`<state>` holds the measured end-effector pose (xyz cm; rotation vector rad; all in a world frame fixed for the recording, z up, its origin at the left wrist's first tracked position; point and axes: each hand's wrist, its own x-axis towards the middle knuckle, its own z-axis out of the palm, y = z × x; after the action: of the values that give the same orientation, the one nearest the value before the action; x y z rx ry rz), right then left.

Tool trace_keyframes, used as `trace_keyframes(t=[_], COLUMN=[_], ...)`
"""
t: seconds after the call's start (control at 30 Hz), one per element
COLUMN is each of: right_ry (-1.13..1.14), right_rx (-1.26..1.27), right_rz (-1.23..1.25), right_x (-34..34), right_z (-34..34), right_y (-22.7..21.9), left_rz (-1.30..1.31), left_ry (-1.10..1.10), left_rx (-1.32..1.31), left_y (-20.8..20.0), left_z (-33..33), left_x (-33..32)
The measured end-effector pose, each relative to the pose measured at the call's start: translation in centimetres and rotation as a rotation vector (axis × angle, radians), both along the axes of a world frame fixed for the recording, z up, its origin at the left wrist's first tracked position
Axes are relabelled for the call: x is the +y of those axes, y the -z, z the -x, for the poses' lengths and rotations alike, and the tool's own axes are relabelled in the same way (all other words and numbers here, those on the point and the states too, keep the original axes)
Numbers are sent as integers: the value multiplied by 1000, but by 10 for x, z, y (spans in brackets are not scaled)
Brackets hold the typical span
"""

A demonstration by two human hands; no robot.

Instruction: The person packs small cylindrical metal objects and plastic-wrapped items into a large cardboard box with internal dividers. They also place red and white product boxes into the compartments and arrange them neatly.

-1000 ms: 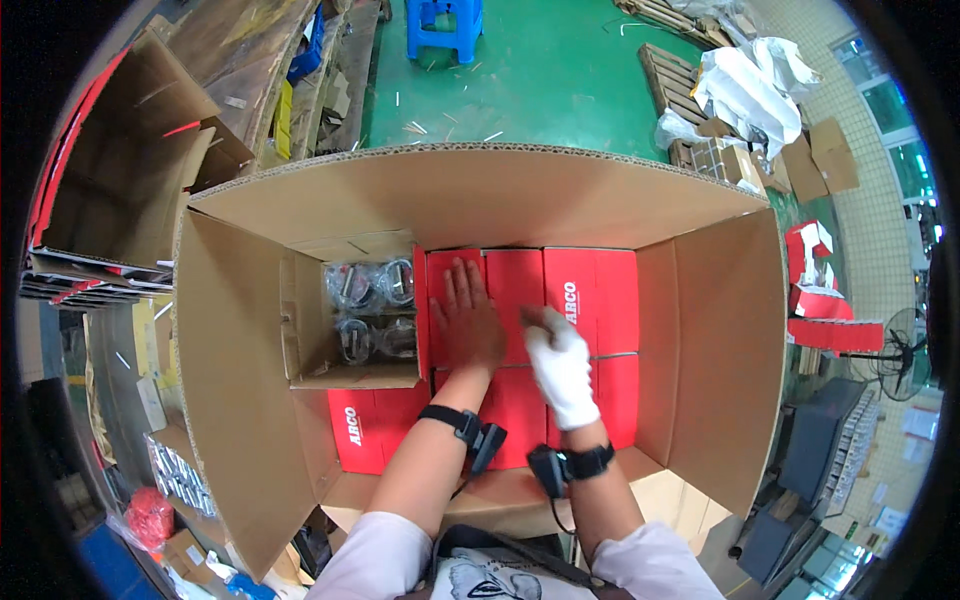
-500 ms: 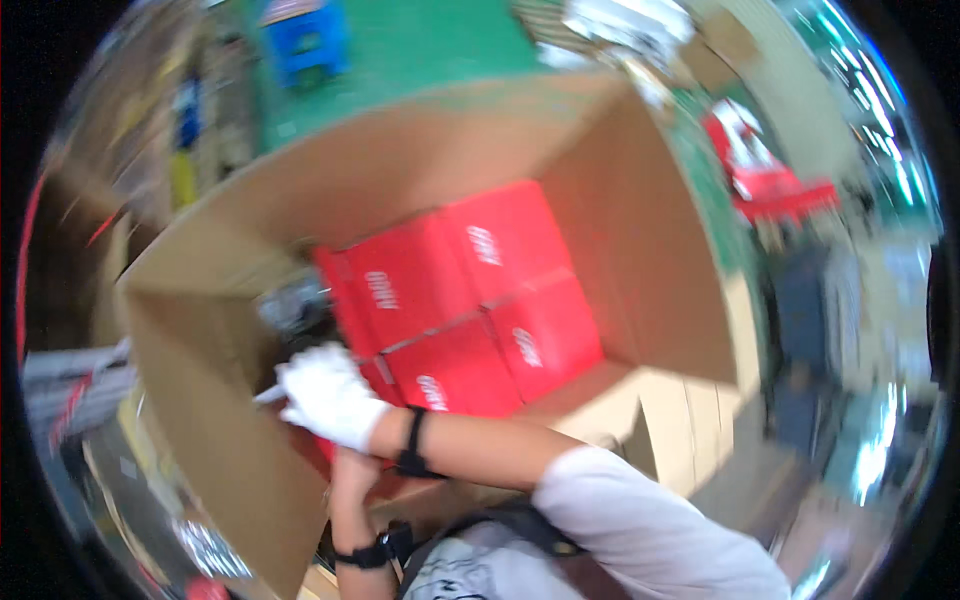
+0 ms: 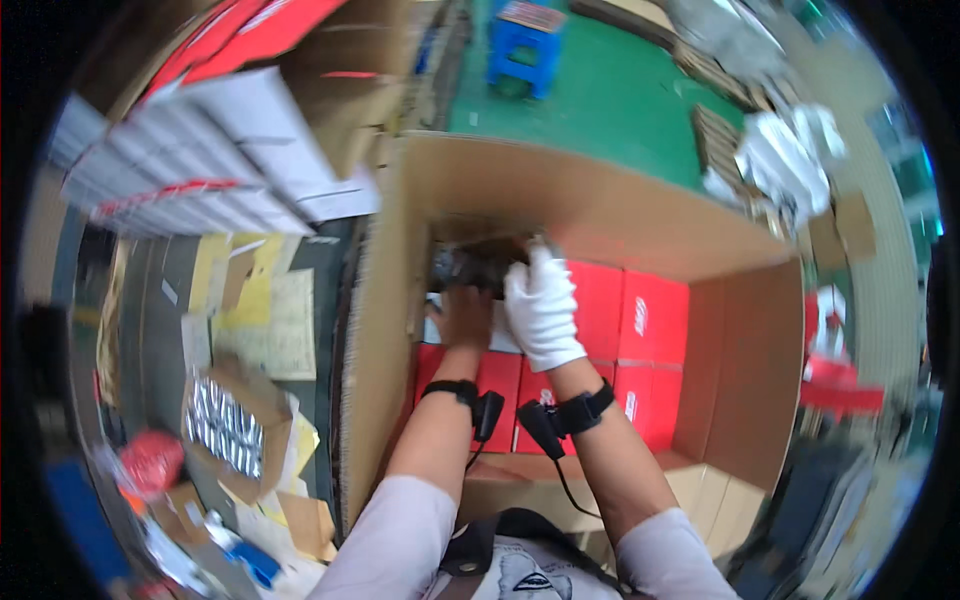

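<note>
Head view: seeing red boxes (image 3: 652, 320) already across most of carton (image 3: 745, 350); shiny items (image 3: 450, 264) uncovered far left, seemingly unfinished there. Cannot tell grip of left hand (image 3: 466, 318) or right hand (image 3: 543, 312) (gloved), near shiny items.

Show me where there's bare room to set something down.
Bare green floor lies between the blue stool, wooden pallet and carton's far wall. Crowded: the carton's interior, with packed red boxes, the left hand and the right hand.

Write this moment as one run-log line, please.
left hand: bare, in carton; right hand: white-gloved, in carton; red boxes: inside carton; grips: unclear
</note>
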<state>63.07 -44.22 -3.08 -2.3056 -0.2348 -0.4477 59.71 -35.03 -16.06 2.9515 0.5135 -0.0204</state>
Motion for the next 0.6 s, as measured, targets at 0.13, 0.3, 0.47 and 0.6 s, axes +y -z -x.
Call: trace_keyframes(t=[0.13, 0.3, 0.47, 0.6], right_ry=[-129, -201, -36, -205], right_rx=[-155, 375, 47, 351], right_rz=[762, 1006, 940, 811], right_x=[19, 46, 45, 49], right_z=[-34, -47, -49, -35], right_y=[10, 55, 78, 58], left_rz=[198, 278, 379, 321], left_ry=[101, 178, 185, 113], left_rx=[66, -32, 93, -43], left_y=[8, 19, -5, 10], left_z=[8, 34, 22, 37], left_x=[2, 7, 10, -3])
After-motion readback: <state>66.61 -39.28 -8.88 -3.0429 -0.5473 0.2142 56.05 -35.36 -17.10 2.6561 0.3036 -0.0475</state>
